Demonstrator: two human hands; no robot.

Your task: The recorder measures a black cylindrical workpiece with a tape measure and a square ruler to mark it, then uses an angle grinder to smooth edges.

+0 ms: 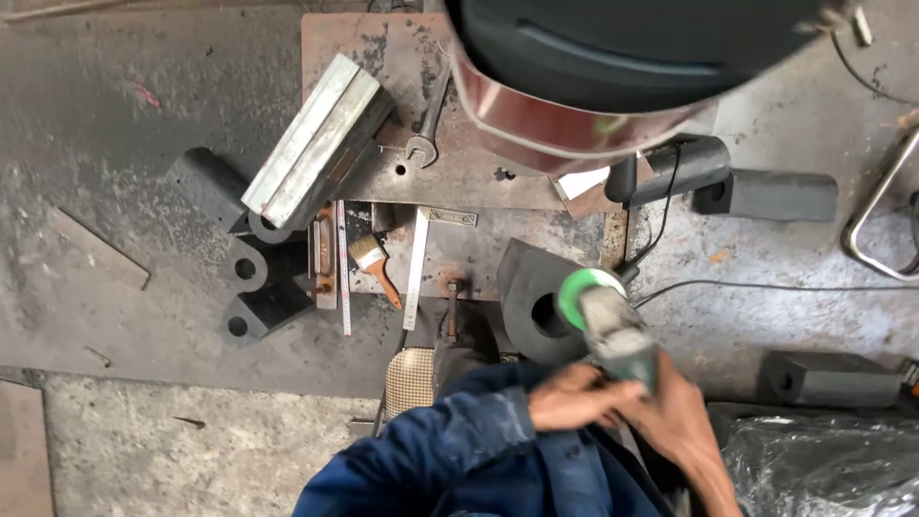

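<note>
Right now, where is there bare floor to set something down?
Bare: the grey floor left of the black blocks, and the stretch right of the cable. Crowded: around the paintbrush, wrench and the grinder both hands hold.

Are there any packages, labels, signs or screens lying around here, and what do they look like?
No screens, signs or boxes show.
Plastic wrap: crumpled, dark and shiny, at the lower right corner beside the right hand.
Rulers: long white marked strips on the metal floor, near a paintbrush.
</note>
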